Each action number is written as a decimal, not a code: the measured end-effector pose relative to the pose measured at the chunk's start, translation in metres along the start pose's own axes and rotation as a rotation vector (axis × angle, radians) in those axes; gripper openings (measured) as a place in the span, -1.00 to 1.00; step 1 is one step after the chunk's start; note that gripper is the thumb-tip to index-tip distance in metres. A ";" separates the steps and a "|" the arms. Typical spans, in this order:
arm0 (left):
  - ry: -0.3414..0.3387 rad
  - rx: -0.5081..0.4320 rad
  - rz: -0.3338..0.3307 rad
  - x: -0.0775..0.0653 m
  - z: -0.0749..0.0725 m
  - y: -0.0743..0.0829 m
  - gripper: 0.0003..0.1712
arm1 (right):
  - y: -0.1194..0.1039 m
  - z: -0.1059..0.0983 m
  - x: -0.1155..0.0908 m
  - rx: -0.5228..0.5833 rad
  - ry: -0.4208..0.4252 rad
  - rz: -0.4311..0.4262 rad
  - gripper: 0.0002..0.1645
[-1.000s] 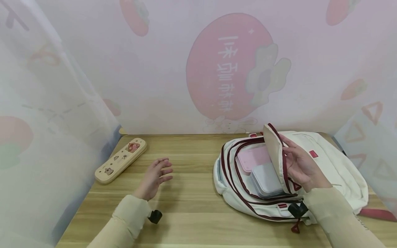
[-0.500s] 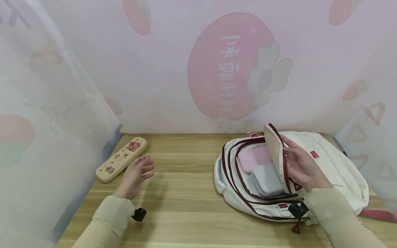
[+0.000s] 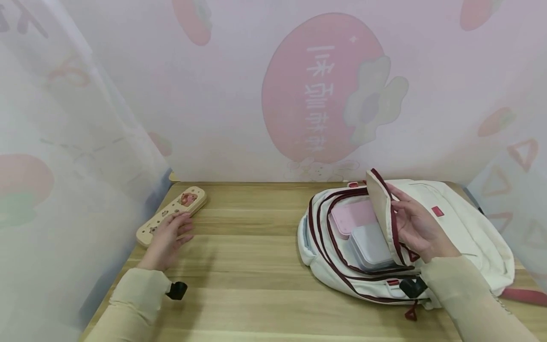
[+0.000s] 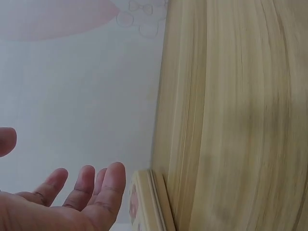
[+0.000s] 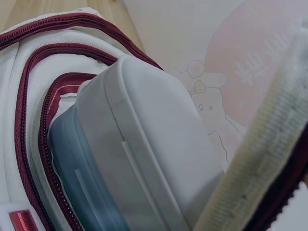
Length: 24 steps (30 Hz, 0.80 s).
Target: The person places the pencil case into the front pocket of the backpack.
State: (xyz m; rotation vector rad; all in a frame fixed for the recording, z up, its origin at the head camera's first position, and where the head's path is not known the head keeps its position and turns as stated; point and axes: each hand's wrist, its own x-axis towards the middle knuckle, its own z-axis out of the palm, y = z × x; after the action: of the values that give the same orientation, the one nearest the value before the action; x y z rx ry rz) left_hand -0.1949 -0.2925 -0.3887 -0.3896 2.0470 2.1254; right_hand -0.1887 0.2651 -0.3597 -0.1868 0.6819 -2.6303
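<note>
A cream oblong case (image 3: 190,195) with small cartoon animal pictures lies at the table's left. My left hand (image 3: 168,240) is over its near part and hides some of it; the fingers are loosely bent and hold nothing. In the left wrist view, the fingers (image 4: 108,195) appear beside the case's edge. At the right lies a white backpack (image 3: 461,223) with dark red zips. My right hand (image 3: 416,225) holds back its front pocket flap (image 3: 381,213). Inside the unzipped pocket sit a pink box (image 3: 352,217) and a whitish box (image 3: 372,243), its lower side bluish in the right wrist view.
The wooden table (image 3: 248,266) stretches between the case and the backpack. A pale curtain (image 3: 226,118) with strawberry prints hangs behind the table and at its sides. A red strap (image 3: 523,295) trails from the backpack at the right.
My left hand has moved left across the table to the cream case and covers part of it. The right hand still holds the flap back.
</note>
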 end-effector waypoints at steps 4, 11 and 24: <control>0.021 -0.005 0.003 0.000 -0.015 0.001 -0.72 | 0.000 0.000 -0.001 0.027 -0.007 0.010 -0.45; 0.070 -0.058 -0.026 0.004 -0.043 0.003 -0.76 | 0.000 0.002 -0.001 0.023 -0.007 0.004 -0.45; 0.135 0.001 -0.088 0.011 -0.100 -0.008 -0.19 | 0.002 0.000 -0.002 0.003 -0.018 -0.007 -0.42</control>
State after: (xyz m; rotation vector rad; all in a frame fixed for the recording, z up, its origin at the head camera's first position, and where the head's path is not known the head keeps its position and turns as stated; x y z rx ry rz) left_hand -0.1953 -0.3929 -0.4024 -0.6271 2.0597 2.0991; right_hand -0.1862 0.2646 -0.3611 -0.2125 0.6717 -2.6332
